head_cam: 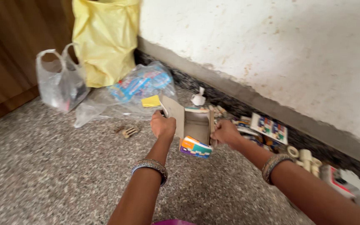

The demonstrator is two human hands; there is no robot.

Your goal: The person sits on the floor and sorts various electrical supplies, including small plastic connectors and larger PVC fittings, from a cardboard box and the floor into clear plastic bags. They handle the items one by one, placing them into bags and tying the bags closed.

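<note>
An open cardboard box (pixel 194 125) is held over the speckled floor, its grey-brown inside facing me. My left hand (pixel 162 124) grips its left flap, which sticks up. My right hand (pixel 226 133) pinches the box's right side. A small colourful packet (pixel 195 146), orange, white, green and purple, sits at the box's lower edge. Both wrists carry bangles.
A yellow bag (pixel 105 39) leans in the corner by a wooden door (pixel 9 62). Two clear plastic bags (pixel 61 81) (pixel 134 89) lie on the floor. A wooden piece (pixel 129 131) lies nearby. Packets, a printed card (pixel 269 127) and white rolls (pixel 307 157) line the wall.
</note>
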